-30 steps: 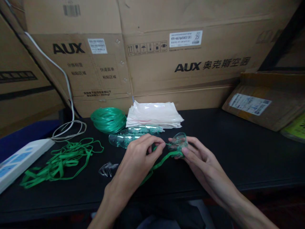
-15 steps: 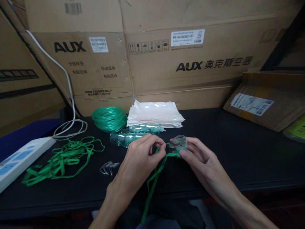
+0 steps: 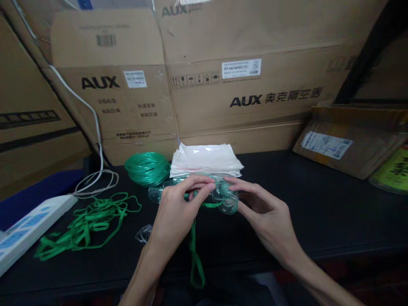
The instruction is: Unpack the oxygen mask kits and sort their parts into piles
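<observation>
A clear green-tinted plastic oxygen mask (image 3: 228,203) is held up over the black table, between both hands. My left hand (image 3: 178,208) pinches at its left edge with thumb and forefinger, closed. My right hand (image 3: 269,214) grips the right side between thumb and fingers. A green elastic strap (image 3: 195,259) runs from the mask past my left fingers and hangs in a loop below. Behind my left hand lie more clear masks (image 3: 155,194), partly covered. Small bent metal strips (image 3: 143,233) rest beside my left wrist, partly hidden by it.
Green tubing (image 3: 147,169) lies coiled behind the masks, beside a stack of white packets (image 3: 207,160). Left are tangled green straps (image 3: 95,223) and a white power strip (image 3: 38,225). Large cardboard boxes (image 3: 204,114) stand at the back; a smaller carton (image 3: 338,144) sits right.
The mask has turned in my hands, showing more of its shape, and the strap now hangs in a loop further left. The view has tilted upward a little.
</observation>
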